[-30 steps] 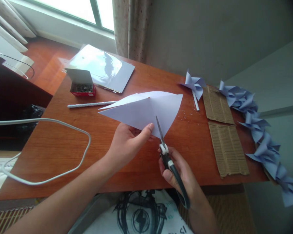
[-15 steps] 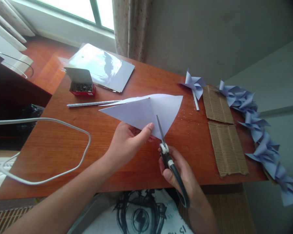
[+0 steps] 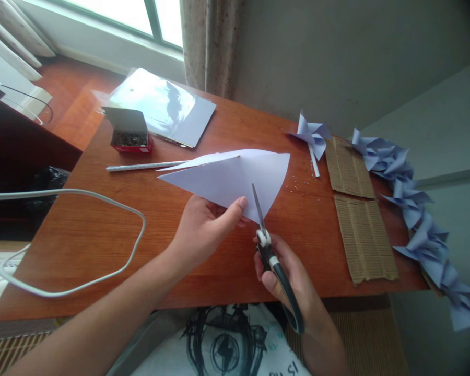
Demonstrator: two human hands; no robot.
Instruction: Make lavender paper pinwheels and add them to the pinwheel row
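My left hand (image 3: 211, 222) pinches a white sheet of paper (image 3: 219, 180) between the thumb on top and the fingers beneath. The sheet has slits running in from its corners, and a small brownish dot marks its middle. In my right hand (image 3: 285, 271) is a pair of scissors (image 3: 284, 282) with dark handles. Its blades lie nearly closed across the paper's near right part, the tip pointing toward the middle. Behind the sheet, a white paper stick (image 3: 141, 167) lies on the table, its right end hidden by the paper.
An open red box (image 3: 131, 141) of small dark pieces stands by a plastic-sleeved paper pack (image 3: 172, 107). A white cable (image 3: 141, 230) loops at left. One paper pinwheel (image 3: 311, 136), two cardboard pieces (image 3: 364, 240) and a row of pinwheels (image 3: 423, 224) are at right.
The paper's right corner has shifted slightly left. Both hands and the scissors stay almost in place, with the blades still nearly closed on the sheet.
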